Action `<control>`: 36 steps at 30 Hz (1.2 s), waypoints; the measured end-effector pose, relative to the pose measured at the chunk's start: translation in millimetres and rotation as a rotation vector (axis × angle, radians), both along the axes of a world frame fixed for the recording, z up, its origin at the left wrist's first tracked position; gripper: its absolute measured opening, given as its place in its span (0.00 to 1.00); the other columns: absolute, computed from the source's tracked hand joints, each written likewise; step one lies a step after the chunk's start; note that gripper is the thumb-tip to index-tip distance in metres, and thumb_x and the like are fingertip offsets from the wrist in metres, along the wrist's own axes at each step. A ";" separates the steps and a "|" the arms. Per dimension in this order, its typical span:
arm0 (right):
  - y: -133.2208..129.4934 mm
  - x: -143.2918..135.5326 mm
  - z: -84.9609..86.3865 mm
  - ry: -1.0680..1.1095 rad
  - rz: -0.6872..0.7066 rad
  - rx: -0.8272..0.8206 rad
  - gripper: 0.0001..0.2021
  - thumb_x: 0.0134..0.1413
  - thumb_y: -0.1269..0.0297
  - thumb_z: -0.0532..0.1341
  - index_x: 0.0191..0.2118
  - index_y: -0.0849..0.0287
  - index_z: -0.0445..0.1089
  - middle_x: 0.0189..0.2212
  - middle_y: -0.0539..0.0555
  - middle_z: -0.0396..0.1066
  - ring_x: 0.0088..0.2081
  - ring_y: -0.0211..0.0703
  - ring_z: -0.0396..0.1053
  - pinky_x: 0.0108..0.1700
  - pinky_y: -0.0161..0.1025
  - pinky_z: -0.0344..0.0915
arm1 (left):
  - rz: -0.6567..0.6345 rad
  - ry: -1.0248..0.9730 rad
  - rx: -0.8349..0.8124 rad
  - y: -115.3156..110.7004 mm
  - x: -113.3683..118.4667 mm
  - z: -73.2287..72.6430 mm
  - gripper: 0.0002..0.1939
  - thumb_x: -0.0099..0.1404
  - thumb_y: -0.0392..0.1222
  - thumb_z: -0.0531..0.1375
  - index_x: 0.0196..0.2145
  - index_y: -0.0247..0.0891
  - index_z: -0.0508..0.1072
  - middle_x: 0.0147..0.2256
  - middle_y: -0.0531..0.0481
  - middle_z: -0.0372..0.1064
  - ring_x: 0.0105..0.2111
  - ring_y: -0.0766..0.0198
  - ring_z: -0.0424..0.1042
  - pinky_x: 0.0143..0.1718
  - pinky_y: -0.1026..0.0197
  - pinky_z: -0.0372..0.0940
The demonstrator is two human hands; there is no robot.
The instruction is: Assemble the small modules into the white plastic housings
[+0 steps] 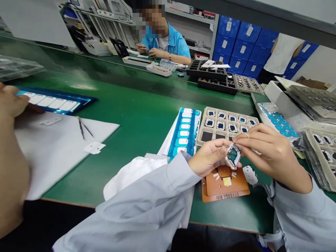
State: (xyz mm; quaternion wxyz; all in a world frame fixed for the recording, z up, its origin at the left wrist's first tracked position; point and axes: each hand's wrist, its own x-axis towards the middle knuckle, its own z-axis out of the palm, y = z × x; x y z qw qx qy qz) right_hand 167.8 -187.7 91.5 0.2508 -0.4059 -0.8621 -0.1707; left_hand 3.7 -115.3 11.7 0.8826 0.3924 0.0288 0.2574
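Between my two hands is a small square watch case (233, 156) with a pale rim and a dark green inside. My left hand (210, 157) grips it at its left side with thumb and fingers. From the right, the fingers of my right hand (265, 150) are pinched together at its upper edge; whether they hold something small is hidden. Below the case lies an orange fixture plate (228, 190) with printed lettering. A white cut-out piece (250, 175) rests at the plate's right. Behind my hands stands a beige tray (203, 141) holding several similar cases.
Blue strips with white stickers (183, 129) lie left of the tray. A white cloth (131, 175) is beside my left sleeve. A neighbour's arm (13, 157) reaches over a white sheet (65, 150) with tweezers (83, 127). Another person sits opposite, behind black trays (217, 85).
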 end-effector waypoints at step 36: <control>0.0 5.5 -4.6 -0.272 0.112 0.364 0.05 0.53 0.75 0.66 0.33 0.63 0.69 0.30 0.57 0.76 0.27 0.42 0.67 0.28 0.43 0.64 | -0.046 0.094 -0.056 -0.4 -0.6 1.2 0.31 0.41 0.56 0.75 0.34 0.32 0.70 0.25 0.50 0.76 0.25 0.64 0.77 0.28 0.66 0.72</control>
